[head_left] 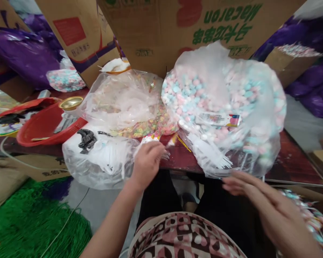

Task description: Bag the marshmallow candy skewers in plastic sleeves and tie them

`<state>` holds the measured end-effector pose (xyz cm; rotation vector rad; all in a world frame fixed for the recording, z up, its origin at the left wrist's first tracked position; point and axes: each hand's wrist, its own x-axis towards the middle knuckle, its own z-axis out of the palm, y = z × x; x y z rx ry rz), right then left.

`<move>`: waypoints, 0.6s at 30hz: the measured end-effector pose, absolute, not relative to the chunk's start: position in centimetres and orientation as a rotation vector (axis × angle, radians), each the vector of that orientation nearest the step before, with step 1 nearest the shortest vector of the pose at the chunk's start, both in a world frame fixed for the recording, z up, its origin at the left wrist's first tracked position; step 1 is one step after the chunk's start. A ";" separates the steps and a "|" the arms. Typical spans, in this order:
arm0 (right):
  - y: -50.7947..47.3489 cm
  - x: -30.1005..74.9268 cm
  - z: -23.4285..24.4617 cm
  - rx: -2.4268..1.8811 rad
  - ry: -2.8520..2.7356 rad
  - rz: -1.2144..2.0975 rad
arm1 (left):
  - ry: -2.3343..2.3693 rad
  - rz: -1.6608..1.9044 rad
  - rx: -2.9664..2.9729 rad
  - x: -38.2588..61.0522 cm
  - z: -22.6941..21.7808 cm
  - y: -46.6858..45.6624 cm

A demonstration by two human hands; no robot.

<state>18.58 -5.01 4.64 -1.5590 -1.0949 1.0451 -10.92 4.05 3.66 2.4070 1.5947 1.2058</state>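
My left hand (148,161) is over the front edge of the dark red table, its fingers curled closed. What they hold, if anything, I cannot make out; a clear plastic bit shows at the fingertips. Just behind it lies a small printed packet (150,138). To its left sits a clear bag of white sticks and wrappers (104,157). My right hand (266,204), blurred, is low at the right with its fingers stretched out and nothing visible in them. It is nearest the big clear bag of pink, blue and white candies (188,93), on which white plastic sticks (211,152) lie.
Behind the left bag is a bag of colourful ring-shaped candies (161,120). A red basin (29,130) and a gold bowl (70,103) stand at the left. Cardboard boxes (156,32) wall the back. A box of wrapped sweets (312,215) is at lower right.
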 end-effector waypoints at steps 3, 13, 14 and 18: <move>-1.2 14.9 4.4 -1.332 -1.185 1.377 | 1.217 1.156 2.670 -7.9 3.7 3.3; 0.4 12.7 5.1 -1.340 -1.351 1.128 | 1.136 1.043 2.058 -5.8 2.9 3.5; 0.3 12.8 5.1 -1.314 -1.394 1.034 | 1.132 0.984 1.838 -5.7 3.0 3.5; 0.2 12.7 4.8 -1.244 -1.525 0.818 | 1.023 0.763 1.242 -5.4 3.3 3.7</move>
